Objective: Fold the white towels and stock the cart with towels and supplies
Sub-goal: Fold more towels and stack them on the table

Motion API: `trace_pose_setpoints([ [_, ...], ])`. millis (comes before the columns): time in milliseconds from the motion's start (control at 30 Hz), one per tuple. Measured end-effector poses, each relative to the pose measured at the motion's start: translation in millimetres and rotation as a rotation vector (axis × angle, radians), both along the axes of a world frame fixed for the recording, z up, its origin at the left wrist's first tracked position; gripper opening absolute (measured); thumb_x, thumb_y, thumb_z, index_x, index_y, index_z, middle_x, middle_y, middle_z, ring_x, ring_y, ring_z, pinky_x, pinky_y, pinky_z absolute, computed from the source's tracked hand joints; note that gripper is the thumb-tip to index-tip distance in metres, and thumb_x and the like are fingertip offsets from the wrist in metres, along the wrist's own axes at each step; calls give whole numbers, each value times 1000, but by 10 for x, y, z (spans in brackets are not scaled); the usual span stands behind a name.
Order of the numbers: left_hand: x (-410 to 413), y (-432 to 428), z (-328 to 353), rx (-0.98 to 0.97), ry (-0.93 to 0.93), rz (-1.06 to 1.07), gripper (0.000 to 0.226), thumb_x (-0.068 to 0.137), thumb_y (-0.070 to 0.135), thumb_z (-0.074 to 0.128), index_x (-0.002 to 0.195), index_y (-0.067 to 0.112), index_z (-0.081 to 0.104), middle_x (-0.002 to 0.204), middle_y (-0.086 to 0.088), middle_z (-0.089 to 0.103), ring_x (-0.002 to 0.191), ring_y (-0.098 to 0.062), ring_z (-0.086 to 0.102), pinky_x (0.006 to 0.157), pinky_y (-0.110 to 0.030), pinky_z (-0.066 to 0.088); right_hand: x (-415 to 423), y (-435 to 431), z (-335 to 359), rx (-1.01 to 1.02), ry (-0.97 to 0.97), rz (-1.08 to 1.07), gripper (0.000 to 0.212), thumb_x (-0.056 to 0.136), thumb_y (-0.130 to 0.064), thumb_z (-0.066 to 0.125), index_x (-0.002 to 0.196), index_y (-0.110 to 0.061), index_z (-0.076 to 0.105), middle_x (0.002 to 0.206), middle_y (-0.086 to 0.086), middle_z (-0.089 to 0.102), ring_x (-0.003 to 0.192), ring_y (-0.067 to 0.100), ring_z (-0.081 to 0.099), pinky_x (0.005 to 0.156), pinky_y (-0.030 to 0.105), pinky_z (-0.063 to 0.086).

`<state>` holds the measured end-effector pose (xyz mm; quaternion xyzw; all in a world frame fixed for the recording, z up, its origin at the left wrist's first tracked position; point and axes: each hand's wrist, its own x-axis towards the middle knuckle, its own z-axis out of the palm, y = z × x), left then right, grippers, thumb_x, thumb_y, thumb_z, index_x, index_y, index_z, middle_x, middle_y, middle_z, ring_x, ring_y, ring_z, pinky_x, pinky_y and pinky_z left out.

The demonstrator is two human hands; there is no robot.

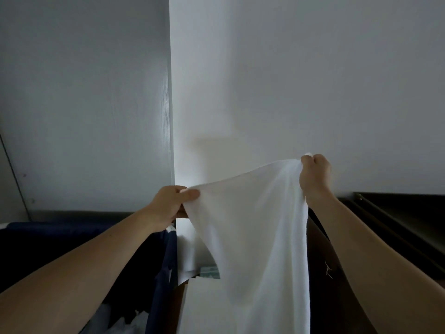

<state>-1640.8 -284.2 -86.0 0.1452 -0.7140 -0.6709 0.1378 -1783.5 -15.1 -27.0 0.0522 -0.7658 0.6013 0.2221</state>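
Two hands hold up one white towel (252, 225).
The left hand (166, 206) pinches one top corner, the right hand (314, 175) grasps the other corner higher; the cloth hangs down.

towel (252, 225): plain white. wall (313, 80): off-white, greyer in shade. panel (84, 104) on left: pale grey, fine vertical grain lines. bag (166, 273): navy. cabinet (320, 249): dark brown. packet (210, 271) behind towel: teal-and-white print, mostly hidden.
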Motion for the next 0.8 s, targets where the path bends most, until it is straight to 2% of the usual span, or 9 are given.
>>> trace_pose_setpoints([
  [100, -84, 202, 168, 241, 30, -36, 37, 89, 17, 69, 117, -7, 64, 106, -21, 71, 93, -35, 69, 76, -43, 61, 103, -118, -85, 140, 55, 62, 36, 96, -19, 48, 62, -11, 39, 65, 5, 39, 61, 21, 36, 57, 36, 29],
  [167, -165, 379, 262, 285, 24, -49, 29, 90, 19, 69, 113, 1, 69, 104, -15, 74, 89, -29, 71, 73, -39, 61, 225, -227, -153, 233, 163, 114, 44, 94, -18, 56, 55, -16, 36, 69, 7, 41, 65, 22, 39, 63, 33, 29],
  [267, -281, 636, 310, 219, 23, -42, 23, 96, 20, 63, 108, 2, 68, 97, -12, 73, 80, -26, 72, 62, -33, 57, 473, -340, -270, 359, 259, 174, 33, 95, -24, 62, 64, -14, 57, 83, 8, 52, 75, 21, 47, 70, 29, 33],
  [367, -339, 841, 302, 120, 28, -72, 21, 100, 15, 53, 96, 0, 67, 87, -13, 69, 75, -26, 67, 67, -36, 57, 603, -402, -410, 518, 330, 223, 31, 96, -30, 60, 69, -14, 63, 77, 3, 54, 72, 20, 51, 66, 29, 31],
  [433, -329, 948, 295, 149, 36, -112, 26, 98, 11, 46, 84, 1, 66, 77, -14, 63, 70, -26, 62, 71, -40, 56, 616, -432, -469, 600, 344, 235, 30, 98, -31, 57, 79, -14, 71, 76, 0, 52, 71, 18, 51, 64, 28, 30],
  [533, -297, 963, 282, 179, 31, -158, 30, 97, 15, 42, 86, -2, 64, 80, -18, 61, 74, -29, 61, 71, -39, 55, 617, -439, -517, 590, 345, 261, 25, 99, -27, 55, 93, -15, 76, 78, -2, 54, 72, 16, 51, 64, 26, 31],
  [667, -284, 851, 225, 153, 21, -239, 35, 91, 19, 40, 105, -2, 64, 95, -20, 58, 88, -32, 56, 81, -43, 52, 662, -458, -531, 568, 313, 388, 26, 99, -11, 52, 112, -12, 74, 95, 9, 66, 88, 24, 61, 82, 36, 49],
  [800, -273, 742, 139, 82, 7, -289, 47, 94, 21, 35, 113, -13, 60, 100, -22, 64, 91, -31, 61, 84, -43, 52, 679, -485, -522, 525, 188, 502, 34, 99, -8, 46, 121, -13, 71, 105, 2, 64, 99, 19, 60, 90, 32, 48],
])
